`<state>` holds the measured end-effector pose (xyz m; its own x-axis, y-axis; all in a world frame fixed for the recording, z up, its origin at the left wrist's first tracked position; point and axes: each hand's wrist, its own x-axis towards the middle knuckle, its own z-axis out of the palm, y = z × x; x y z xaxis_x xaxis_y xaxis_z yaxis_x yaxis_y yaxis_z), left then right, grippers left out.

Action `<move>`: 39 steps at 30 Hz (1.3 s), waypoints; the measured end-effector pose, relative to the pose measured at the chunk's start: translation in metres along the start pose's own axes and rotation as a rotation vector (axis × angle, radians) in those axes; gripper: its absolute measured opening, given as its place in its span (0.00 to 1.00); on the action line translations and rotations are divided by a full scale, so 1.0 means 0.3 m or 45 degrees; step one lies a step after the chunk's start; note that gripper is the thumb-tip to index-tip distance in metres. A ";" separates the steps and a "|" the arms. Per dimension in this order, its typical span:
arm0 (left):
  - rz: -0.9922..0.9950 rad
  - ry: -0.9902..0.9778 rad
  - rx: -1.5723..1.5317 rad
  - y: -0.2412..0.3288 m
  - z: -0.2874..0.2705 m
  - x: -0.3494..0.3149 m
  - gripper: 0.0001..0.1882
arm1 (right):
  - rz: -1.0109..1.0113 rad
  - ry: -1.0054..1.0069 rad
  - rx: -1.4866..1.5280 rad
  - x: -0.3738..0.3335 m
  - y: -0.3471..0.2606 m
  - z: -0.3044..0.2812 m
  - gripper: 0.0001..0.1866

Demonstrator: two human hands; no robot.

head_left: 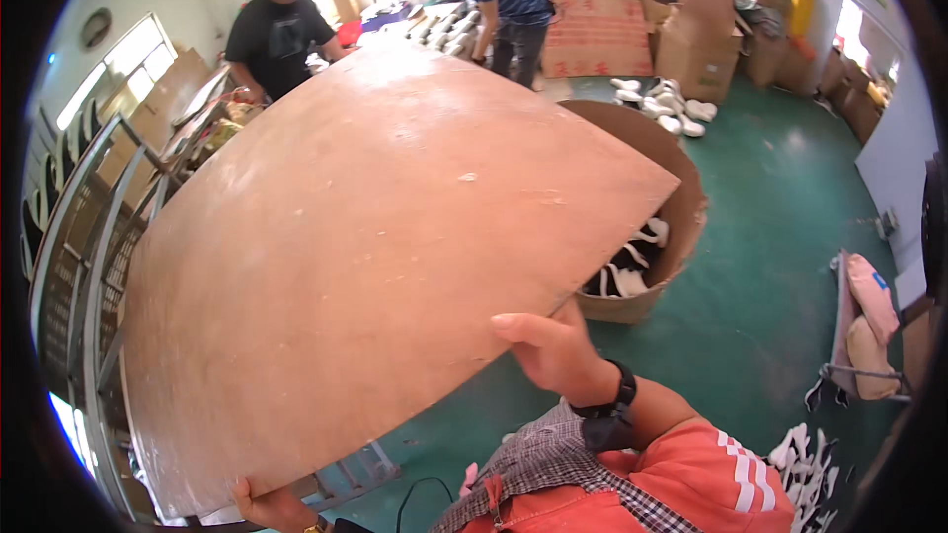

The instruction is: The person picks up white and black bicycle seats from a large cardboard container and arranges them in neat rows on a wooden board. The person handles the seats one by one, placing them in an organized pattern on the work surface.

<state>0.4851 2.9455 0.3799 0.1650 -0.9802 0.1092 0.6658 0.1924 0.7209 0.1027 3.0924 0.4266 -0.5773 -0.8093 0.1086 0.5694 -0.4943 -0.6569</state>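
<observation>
A large, flat, reddish-brown wooden board [375, 237] spreads across most of the view, its surface scuffed and marked with small pale spots. My right hand [548, 347] grips its near right edge, the thumb on top and the fingers mostly hidden underneath. At the lower left, my left hand [272, 505] holds the near edge the same way. A black band circles my right wrist. Partly covered by the board's right corner, a big round cardboard bin [681, 237] holds black and white pieces [632, 271].
A metal rack [99, 266] stands close along the left. Two people, one in black [281, 44] and one in a striped shirt [504, 0], are beyond the board. White pieces [667, 104] lie piled on the green floor [770, 197]; a cart with pink bags [869, 311] stands right.
</observation>
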 end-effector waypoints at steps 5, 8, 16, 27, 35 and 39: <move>-0.342 -0.342 -0.077 -0.191 0.238 -0.221 0.31 | -0.417 0.378 -0.150 -0.228 -0.295 -0.257 0.33; -0.658 -0.372 -0.112 -0.467 0.456 -0.428 0.11 | -0.601 0.610 -0.262 -0.345 -0.480 -0.521 0.31; -1.878 -0.875 -0.025 -1.363 0.590 -1.245 0.17 | -0.613 0.986 -0.182 -0.663 -0.906 -1.609 0.25; -1.739 -0.028 1.488 -1.471 -0.068 -1.134 0.20 | -0.247 1.796 0.408 -1.033 -0.616 -2.589 0.38; -1.108 0.546 1.669 -1.411 0.087 -0.922 0.23 | -0.090 1.509 0.311 -0.946 -0.481 -2.614 0.32; -1.008 0.436 1.695 -1.481 0.135 -0.842 0.21 | 0.066 1.480 0.297 -0.927 -0.346 -2.483 0.35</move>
<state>0.1181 3.1058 0.0599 0.3721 -0.7170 -0.5895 -0.3972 -0.6970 0.5970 -0.2318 3.6050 -0.0911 -0.6672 -0.1158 -0.7359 0.6311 -0.6126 -0.4758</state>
